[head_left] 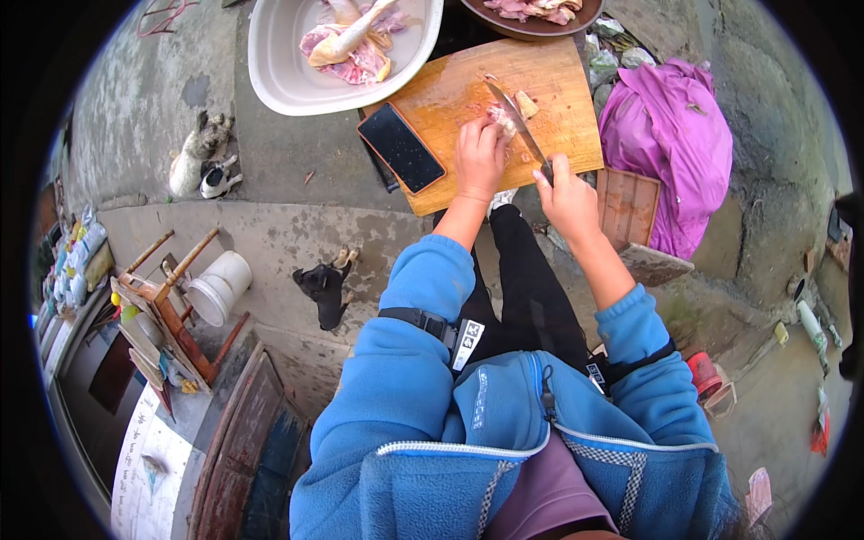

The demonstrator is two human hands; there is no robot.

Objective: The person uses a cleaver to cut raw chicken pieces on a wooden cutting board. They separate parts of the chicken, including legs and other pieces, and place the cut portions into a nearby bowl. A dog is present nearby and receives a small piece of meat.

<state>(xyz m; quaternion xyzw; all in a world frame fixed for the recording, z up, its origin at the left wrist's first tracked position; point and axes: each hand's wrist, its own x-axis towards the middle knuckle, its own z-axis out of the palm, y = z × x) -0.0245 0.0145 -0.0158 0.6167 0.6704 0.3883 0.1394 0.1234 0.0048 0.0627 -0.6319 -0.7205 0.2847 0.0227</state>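
Note:
My left hand [479, 162] presses with curled fingers on a small pale piece of meat [504, 120] on the wooden board [558, 81]. My right hand [562, 198] grips the handle of a knife [519, 120], whose blade lies across the meat just right of my left fingertips. Another small yellowish piece [527, 103] and scraps are on the board. A dark phone with an orange edge [401, 147] lies on the board's left side.
A white tub [274, 63] with poultry and a brown bowl [580, 14] with meat stand behind. A purple cloth heap [675, 144] and wooden crate [625, 202] are at right. Two dogs [202, 153] [322, 292], a chair [162, 297] and white bucket [219, 288] are at left.

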